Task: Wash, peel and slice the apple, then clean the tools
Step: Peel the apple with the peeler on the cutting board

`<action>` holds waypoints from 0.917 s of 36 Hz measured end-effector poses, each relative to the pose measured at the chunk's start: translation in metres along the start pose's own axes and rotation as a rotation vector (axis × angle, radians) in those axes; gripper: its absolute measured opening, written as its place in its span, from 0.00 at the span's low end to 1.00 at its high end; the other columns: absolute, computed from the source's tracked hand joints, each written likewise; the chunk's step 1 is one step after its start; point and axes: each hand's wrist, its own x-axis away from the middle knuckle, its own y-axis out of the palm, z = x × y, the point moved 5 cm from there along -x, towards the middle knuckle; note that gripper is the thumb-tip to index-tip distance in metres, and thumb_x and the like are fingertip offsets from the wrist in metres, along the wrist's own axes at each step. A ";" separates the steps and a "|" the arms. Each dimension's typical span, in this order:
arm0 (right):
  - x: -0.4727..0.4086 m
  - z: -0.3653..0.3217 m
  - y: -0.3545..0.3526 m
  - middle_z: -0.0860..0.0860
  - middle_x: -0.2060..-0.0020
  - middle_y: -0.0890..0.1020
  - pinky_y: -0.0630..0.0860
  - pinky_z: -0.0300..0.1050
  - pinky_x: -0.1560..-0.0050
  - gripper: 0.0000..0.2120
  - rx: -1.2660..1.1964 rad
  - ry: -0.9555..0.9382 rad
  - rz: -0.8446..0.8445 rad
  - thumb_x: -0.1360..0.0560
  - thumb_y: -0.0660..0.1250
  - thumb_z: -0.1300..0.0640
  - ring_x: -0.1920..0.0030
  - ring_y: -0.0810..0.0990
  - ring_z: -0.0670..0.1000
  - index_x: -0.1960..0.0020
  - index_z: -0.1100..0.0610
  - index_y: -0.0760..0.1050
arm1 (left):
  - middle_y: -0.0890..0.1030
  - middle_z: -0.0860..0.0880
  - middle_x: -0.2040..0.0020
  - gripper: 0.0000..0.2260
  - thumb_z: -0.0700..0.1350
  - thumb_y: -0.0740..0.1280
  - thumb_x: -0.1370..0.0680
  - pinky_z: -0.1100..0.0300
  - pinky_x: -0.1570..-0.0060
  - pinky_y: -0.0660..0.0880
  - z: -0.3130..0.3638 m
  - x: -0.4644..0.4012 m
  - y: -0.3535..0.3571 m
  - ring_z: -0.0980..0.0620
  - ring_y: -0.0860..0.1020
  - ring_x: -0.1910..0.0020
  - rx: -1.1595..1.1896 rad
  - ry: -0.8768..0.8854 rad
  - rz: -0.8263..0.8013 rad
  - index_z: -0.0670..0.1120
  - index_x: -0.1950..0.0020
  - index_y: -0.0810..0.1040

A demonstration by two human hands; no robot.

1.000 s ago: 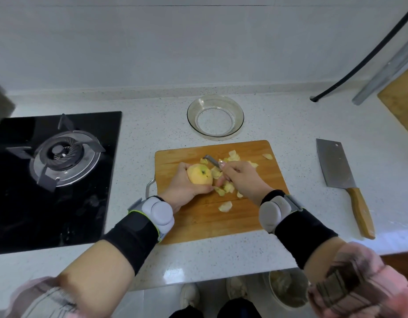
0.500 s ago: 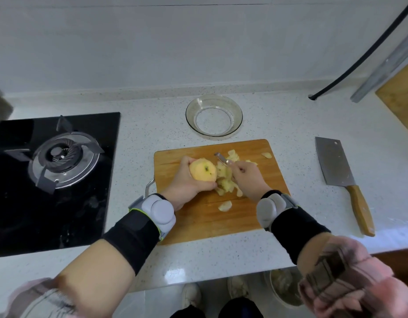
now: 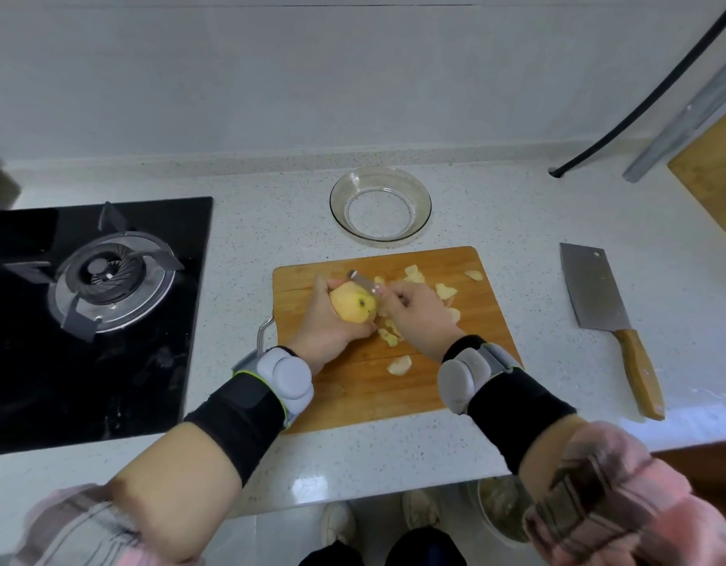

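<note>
Our left hand grips the apple over the cutting board; right hand pinches the peeler against it.

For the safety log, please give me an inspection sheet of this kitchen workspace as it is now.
Surface: speckled counter, wooden cutting board on it.
Job's things: apple mostly peeled; peeler against it; cleaver lying right of board.
Clutter: peel scraps on board; empty glass bowl behind it.
Grips: left hand holds apple; right hand holds peeler.
Cables: black hose at right wall.
Surroundings: gas stove left.
</note>
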 end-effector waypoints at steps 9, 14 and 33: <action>0.000 0.007 -0.010 0.43 0.77 0.64 0.63 0.43 0.65 0.23 -0.213 0.082 -0.012 0.16 0.56 0.48 0.76 0.59 0.43 0.68 0.54 0.61 | 0.75 0.48 0.46 0.32 0.40 0.80 0.36 0.60 0.52 0.75 0.001 -0.007 -0.006 0.51 0.76 0.48 0.067 -0.062 0.015 0.50 0.42 0.64; 0.005 -0.012 -0.002 0.54 0.72 0.69 0.64 0.45 0.62 0.22 -0.226 -0.037 -0.146 0.17 0.59 0.50 0.69 0.65 0.52 0.69 0.54 0.73 | 0.76 0.44 0.43 0.36 0.47 0.82 0.45 0.51 0.42 0.77 -0.005 -0.011 0.003 0.47 0.77 0.43 0.196 -0.182 -0.052 0.51 0.44 0.66; -0.002 0.018 -0.032 0.47 0.73 0.65 0.60 0.44 0.66 0.21 -0.032 0.098 -0.067 0.17 0.55 0.46 0.73 0.60 0.48 0.65 0.56 0.64 | 0.73 0.53 0.51 0.33 0.42 0.80 0.35 0.64 0.56 0.72 0.001 -0.009 -0.013 0.56 0.73 0.51 -0.013 -0.166 -0.033 0.49 0.39 0.64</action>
